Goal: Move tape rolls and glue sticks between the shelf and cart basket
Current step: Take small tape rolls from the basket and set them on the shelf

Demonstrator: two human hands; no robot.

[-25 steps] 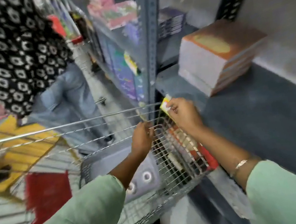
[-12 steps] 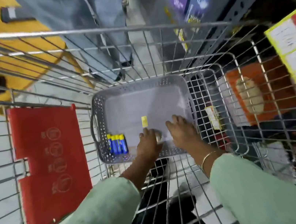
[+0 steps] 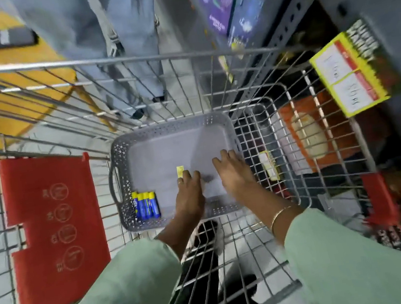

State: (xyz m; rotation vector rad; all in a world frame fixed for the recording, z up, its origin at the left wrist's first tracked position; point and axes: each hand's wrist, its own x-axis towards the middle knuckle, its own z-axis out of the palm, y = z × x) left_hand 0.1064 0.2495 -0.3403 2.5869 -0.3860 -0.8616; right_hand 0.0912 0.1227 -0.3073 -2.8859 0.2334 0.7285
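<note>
Head view, the only one: both hands are down inside the grey plastic basket (image 3: 118, 164), which sits on the floor of the wire cart (image 3: 128, 58).

Left hand (image 3: 190, 192) is palm-down near the basket's near wall, fingers flat; something pale may sit under it, too blurred to say, so I cannot tell if it grips anything. Right hand (image 3: 233, 173) is spread flat toward the basket's right wall, nothing visibly held, looks released.

Glue sticks (image 3: 146, 205), blue with yellow caps, lie side by side in the near-left corner. A small yellow tag (image 3: 180, 172) lies mid-floor, just past the left fingertips. No tape roll identifiable.

Step, as I read it: placing or sorting items in the basket. To do it well, keep new pieces clear of the glue stick row and lay them flat so they don't roll.

Room: far half of the basket floor is bare. The wire side of the cart is tight on the right, so lift hands straight up.
</note>
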